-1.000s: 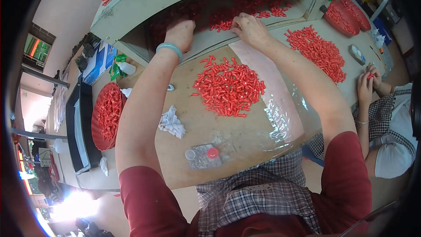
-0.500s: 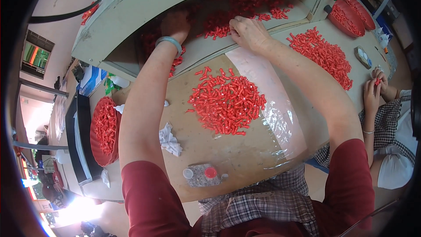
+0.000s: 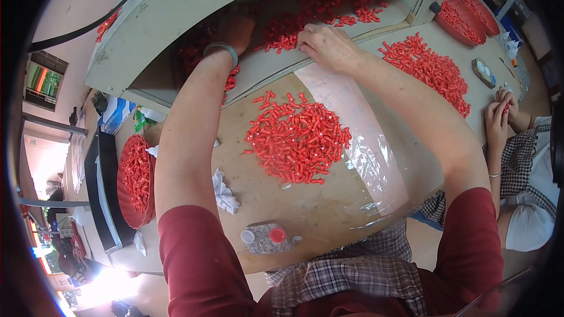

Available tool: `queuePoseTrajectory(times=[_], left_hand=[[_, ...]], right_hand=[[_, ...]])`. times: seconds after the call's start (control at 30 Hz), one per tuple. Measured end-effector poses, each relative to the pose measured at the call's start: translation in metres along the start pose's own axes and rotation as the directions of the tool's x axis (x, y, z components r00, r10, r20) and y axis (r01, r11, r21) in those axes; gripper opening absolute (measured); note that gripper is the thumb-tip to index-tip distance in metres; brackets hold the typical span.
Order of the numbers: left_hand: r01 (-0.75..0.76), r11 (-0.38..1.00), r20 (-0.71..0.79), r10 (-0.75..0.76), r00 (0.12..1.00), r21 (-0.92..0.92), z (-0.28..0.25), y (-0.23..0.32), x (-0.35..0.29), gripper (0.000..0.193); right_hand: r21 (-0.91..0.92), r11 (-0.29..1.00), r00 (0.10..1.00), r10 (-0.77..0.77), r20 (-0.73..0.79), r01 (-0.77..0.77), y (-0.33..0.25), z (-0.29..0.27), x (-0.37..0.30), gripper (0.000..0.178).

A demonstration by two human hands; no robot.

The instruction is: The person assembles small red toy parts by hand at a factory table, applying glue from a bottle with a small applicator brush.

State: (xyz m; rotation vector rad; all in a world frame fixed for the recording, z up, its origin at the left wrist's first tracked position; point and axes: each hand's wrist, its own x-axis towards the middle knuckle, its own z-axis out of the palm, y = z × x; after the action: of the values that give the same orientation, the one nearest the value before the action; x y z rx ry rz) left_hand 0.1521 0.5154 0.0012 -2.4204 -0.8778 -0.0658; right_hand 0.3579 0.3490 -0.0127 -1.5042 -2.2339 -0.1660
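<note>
Left hand (image 3: 238,31) deeper in the shaded cabinet (image 3: 138,29) than a second ago, so probably reaching farther; grip can't be told. Right hand (image 3: 326,46) curled beside red pieces (image 3: 282,42) inside, hold unclear.

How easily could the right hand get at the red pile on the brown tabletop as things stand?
Likely yes: the right hand is at the cabinet, and only a low front edge and flat pink sheet seem to lie between it and the red pile.
</note>
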Motion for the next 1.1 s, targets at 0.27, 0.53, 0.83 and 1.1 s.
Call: queuePoseTrajectory(times=[0.27,0.53,0.83,1.1], left_hand=[[-0.108,0.993,-0.324,0.088,0.942,-0.044,0.007,-0.009,-0.004,0.027],[0.296,0.625,-0.090,-0.509,0.856,-0.722,-0.065,0.012,-0.034,0.029],[0.084,-0.599,0.290,-0.257,0.922,-0.796,-0.243,0.111,-0.202,0.018],[0.280,-0.680,0.503,-0.152,0.851,-0.678,-0.282,0.218,-0.328,0.020]], right_hand=[[0.917,0.163,0.871,0.406,0.275,-0.365,-0.015,-0.033,-0.005,0.015],[0.924,-0.268,0.907,0.249,0.340,-0.273,-0.067,-0.085,-0.064,0.025],[0.880,-0.413,0.911,0.220,0.348,-0.236,-0.149,-0.134,-0.154,0.020],[0.921,-0.300,0.921,0.222,0.320,-0.248,-0.219,-0.121,-0.231,0.014]])
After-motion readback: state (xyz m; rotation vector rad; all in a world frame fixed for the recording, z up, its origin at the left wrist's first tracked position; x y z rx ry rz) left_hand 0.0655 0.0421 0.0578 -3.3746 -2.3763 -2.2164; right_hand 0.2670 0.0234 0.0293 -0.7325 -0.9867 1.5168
